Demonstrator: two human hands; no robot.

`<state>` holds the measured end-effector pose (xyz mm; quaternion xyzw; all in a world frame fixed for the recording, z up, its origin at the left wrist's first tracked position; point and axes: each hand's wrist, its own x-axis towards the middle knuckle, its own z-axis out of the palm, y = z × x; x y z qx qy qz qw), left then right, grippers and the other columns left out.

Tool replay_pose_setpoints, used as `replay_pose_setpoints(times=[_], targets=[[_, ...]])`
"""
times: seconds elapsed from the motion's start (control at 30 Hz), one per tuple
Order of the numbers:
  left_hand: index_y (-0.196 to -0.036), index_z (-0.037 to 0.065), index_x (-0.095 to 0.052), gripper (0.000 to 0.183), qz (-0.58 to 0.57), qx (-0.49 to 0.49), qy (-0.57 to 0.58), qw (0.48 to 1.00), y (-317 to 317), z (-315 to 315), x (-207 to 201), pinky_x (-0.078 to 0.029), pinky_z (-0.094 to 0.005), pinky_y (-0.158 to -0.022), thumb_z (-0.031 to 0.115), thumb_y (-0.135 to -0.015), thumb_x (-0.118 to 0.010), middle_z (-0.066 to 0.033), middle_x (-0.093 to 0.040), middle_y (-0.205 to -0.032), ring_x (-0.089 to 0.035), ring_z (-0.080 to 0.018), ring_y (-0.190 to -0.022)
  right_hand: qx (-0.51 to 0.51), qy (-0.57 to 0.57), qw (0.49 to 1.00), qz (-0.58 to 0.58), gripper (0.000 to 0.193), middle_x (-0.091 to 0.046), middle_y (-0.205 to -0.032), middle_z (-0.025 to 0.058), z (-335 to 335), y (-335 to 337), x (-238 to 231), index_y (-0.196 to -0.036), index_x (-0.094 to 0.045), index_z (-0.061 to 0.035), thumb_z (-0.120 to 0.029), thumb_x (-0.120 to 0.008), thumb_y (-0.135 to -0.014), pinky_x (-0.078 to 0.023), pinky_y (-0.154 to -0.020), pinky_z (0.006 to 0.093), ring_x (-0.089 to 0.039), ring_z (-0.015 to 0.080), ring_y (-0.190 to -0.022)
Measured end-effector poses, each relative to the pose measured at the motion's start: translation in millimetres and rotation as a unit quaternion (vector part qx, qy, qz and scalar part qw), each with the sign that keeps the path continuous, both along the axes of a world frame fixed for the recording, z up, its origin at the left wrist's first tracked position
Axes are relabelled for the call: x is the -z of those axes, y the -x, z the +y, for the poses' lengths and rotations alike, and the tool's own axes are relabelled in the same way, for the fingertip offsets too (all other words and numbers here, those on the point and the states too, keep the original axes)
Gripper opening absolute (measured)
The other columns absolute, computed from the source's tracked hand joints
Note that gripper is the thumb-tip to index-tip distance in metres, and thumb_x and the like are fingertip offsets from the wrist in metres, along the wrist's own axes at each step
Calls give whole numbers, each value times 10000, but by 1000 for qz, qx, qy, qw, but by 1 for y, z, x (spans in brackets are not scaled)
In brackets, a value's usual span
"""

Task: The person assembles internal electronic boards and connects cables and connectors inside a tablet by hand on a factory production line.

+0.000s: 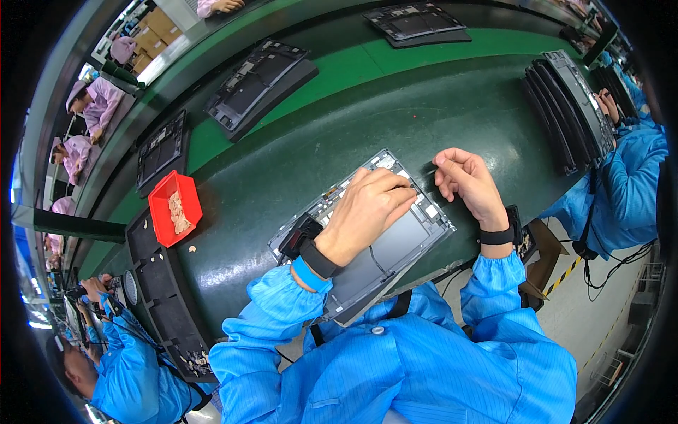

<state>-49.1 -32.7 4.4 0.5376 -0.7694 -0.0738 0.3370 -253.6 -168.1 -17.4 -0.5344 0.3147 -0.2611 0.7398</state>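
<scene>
Dark green workbench stretches across a busy assembly hall. Watching remotely, I see a gray laptop chassis lying aslant beneath the left hand, whose fingers bend down over its components; I cannot tell whether they pinch anything. Just right of that grip, the right hand is raised with fingers curled, thumb near forefinger; whether anything sits between them, I cannot tell. Well left of both hands is a red bin; farther right, a stack of dark panels.
</scene>
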Motion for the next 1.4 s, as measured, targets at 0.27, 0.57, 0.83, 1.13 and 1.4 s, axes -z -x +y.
replay_pose_setpoints(times=[0.27, 0.57, 0.83, 1.13, 1.4], targets=[[-999, 104, -788, 191, -50, -59, -23, 997, 16, 7, -1, -387, -427, -921, 268, -917, -735, -25, -691, -1156, -592, -205, -1182, -20, 39, 998, 52, 184, -686, -782, 27, 7, -2, -6, -1044, -677, -19, -201, -649, -1026, -460, -500, 190, -597, 57, -580], [-1491, -169, -334, 1147, -93, -86, -119, 985, 39, 67, 9, -219, -528, -1241, 617, -774, -762, -365, -299, -1582, -238, -459, -1530, 29, 378, 900, 216, 222, -660, -711, 104, 53, -28, -5, -972, -702, 20, -199, -728, -946, -457, -566, 310, -561, 142, -610], [-1450, -184, -397, 958, -149, -153, -64, 975, 61, 73, 27, -234, -478, -1263, 372, -774, -788, -348, -375, -1551, -320, -431, -1503, 16, 513, 805, 297, 241, -606, -760, 149, 61, -26, -11, -936, -598, 16, -208, -665, -995, -453, -625, 358, -565, 203, -679], [-1401, -121, -485, 835, -36, -48, -52, 997, 35, 72, 4, -299, -482, -1230, 311, -767, -817, -297, -444, -1502, -369, -410, -1474, -35, 58, 997, 46, 126, -647, -1005, -22, 54, -19, -6, -1065, -584, -90, -208, -544, -1083, -463, -814, 234, -563, 56, -912], [-1311, -37, -555, 642, 42, -232, 6, 972, -91, 70, -46, -487, -534, -993, 359, -848, -760, -217, -607, -1326, -583, -420, -1206, 159, 90, 983, 30, 335, -659, -1192, 18, -30, 0, 22, -1327, -584, -30, -250, -569, -1074, -505, -921, 264, -621, 100, -1057]])
